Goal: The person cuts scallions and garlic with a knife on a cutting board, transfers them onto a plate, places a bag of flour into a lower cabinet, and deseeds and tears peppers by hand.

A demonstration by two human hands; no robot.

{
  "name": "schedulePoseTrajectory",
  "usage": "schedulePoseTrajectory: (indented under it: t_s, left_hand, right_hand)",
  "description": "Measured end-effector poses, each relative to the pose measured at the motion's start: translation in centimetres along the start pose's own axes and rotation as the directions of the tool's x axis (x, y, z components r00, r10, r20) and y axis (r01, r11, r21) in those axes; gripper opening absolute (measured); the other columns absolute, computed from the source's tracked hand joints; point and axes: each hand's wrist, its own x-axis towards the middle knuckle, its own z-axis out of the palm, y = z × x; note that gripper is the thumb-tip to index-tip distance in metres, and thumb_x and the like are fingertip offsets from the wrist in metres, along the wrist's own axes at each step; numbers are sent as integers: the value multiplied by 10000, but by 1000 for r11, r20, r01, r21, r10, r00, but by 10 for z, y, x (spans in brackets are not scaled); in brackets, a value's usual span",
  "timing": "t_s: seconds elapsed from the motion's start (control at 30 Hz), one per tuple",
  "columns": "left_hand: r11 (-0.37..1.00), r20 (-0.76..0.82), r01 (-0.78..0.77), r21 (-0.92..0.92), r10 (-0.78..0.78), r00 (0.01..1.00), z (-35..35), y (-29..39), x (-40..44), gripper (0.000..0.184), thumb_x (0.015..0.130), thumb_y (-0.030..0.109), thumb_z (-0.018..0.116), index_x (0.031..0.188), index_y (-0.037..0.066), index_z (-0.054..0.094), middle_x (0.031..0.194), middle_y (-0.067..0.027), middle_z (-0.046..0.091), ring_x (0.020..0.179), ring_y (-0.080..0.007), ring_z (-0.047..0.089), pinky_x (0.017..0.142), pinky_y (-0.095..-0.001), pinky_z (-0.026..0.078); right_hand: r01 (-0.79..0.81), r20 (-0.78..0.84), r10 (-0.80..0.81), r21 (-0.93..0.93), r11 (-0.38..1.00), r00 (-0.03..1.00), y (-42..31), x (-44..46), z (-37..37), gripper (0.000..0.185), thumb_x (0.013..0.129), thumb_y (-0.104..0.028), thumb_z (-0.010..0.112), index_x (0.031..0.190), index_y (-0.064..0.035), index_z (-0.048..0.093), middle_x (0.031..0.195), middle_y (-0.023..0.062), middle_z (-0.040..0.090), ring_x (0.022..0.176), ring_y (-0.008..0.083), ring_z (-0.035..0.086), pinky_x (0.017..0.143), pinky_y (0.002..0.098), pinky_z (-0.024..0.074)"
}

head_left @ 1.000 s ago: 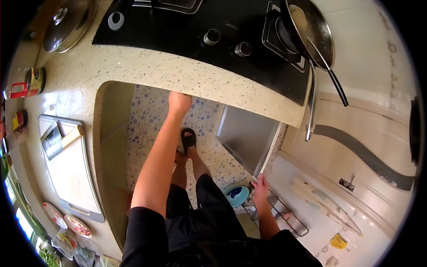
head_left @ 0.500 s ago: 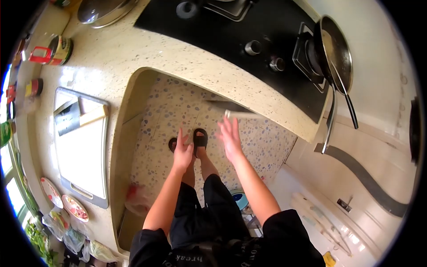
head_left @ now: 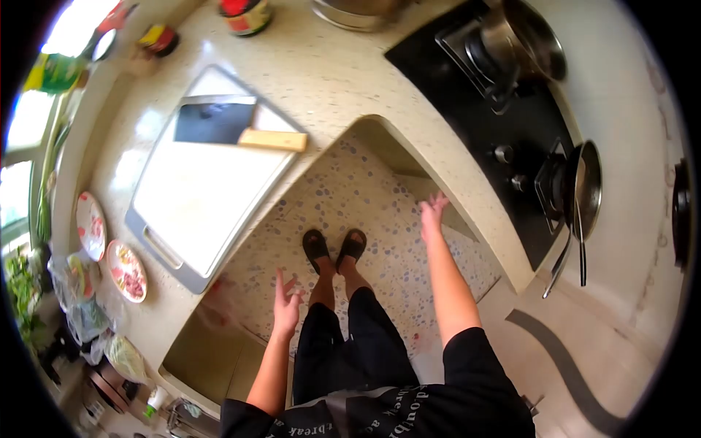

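My left hand hangs over the floor in front of the counter, fingers spread and nothing in it. My right hand reaches out beside the cabinet under the counter edge, fingers apart and slightly blurred; whether it touches the cabinet front I cannot tell. On the counter at the left lies a white cutting board with a grey rim. A cleaver with a wooden handle rests flat across its far end, the handle pointing right.
A black stove holds a steel pot and a frying pan with a utensil. Two plates stand left of the board, one with chopped meat. Beyond are a jar and bagged vegetables.
The view has turned left, so the board and cleaver sit nearer the middle. My hands have moved farther apart. A pale blurred bar near my right hand no longer shows.
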Motion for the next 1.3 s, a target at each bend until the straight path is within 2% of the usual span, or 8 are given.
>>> schedulePoseTrajectory:
  t_s: [0.13, 0.17, 0.43, 0.47, 0.77, 0.9, 1.03, 1.3]
  left_hand:
    - [995, -82, -14, -102, 6, 997, -30, -12, -36, 834, 1000, 41, 535, 1676, 234, 87, 1510, -195, 506, 1098, -192, 652, 923, -320, 534]
    - [991, -116, -23, -129, 8, 993, -38, -15, -49, 832, 1003, 41, 536, 1676, 237, 89, 1506, -194, 509, 1092, -191, 653, 925, -319, 535]
    - [958, -350, -93, -271, -8, 937, -66, -49, -120, 789, 1029, 23, 497, 1672, 290, 125, 1496, -166, 516, 1061, -167, 664, 902, -291, 536]
    - [955, -360, -84, -283, -25, 933, -64, -53, -126, 782, 1035, 25, 498, 1671, 289, 128, 1494, -162, 516, 1061, -168, 664, 899, -291, 537]
    - [867, -473, -175, -466, -77, 878, -24, -68, -162, 734, 1052, 35, 496, 1664, 287, 179, 1454, -136, 543, 1045, -168, 679, 860, -279, 551]
    - [830, -530, -257, -495, -54, 847, -24, -88, -187, 740, 1051, 40, 502, 1665, 274, 162, 1447, -137, 554, 1051, -172, 687, 861, -282, 558]
    - [764, -606, -338, -549, -85, 791, -30, -87, -224, 707, 1058, 52, 506, 1660, 242, 187, 1435, -141, 569, 1049, -177, 692, 865, -286, 559]
    - [561, -674, -490, -667, -173, 718, -63, -93, -286, 598, 1069, 75, 507, 1622, 170, 299, 1393, -140, 605, 1046, -169, 686, 872, -299, 557]
  right_hand:
    - [-47, -32, 50, 86, 995, 998, 7, 18, -3, 1050, 851, 32, 571, 1656, -191, -64, 1741, 104, 55, 1532, 363, 281, 1056, 446, 488]
    - [-115, -15, 118, 127, 985, 993, -23, -1, 6, 1032, 839, 27, 567, 1657, -135, -42, 1731, 150, 66, 1555, 330, 249, 1176, 436, 355]
    - [-245, -15, 249, 130, 961, 968, -21, 42, 5, 1021, 849, 12, 621, 1654, -169, 19, 1651, 139, 215, 1482, 338, 314, 1160, 501, 375]
    - [-228, -54, 239, 158, 961, 969, -22, 43, 10, 1030, 857, -13, 638, 1651, -216, 13, 1685, 72, 166, 1443, 293, 365, 1136, 539, 384]
    - [-279, 141, 260, 137, 950, 955, -26, 34, -21, 959, 888, -66, 630, 1654, -187, 67, 1664, 102, 245, 1505, 341, 301, 1144, 577, 400]
    - [-206, 130, 210, -40, 978, 969, -59, -26, -19, 933, 895, -124, 617, 1662, -225, 95, 1645, 89, 293, 1455, 346, 395, 1119, 579, 418]
    - [-218, 374, 369, -389, 895, 851, -37, -70, -15, 783, 913, -174, 617, 1610, -194, 260, 1396, 75, 547, 1199, 280, 595, 894, 513, 526]
    - [123, 668, 563, -690, 713, 487, -28, -234, 61, 484, 981, -148, 642, 1445, -81, 522, 1208, 70, 665, 931, 177, 689, 731, 299, 553]
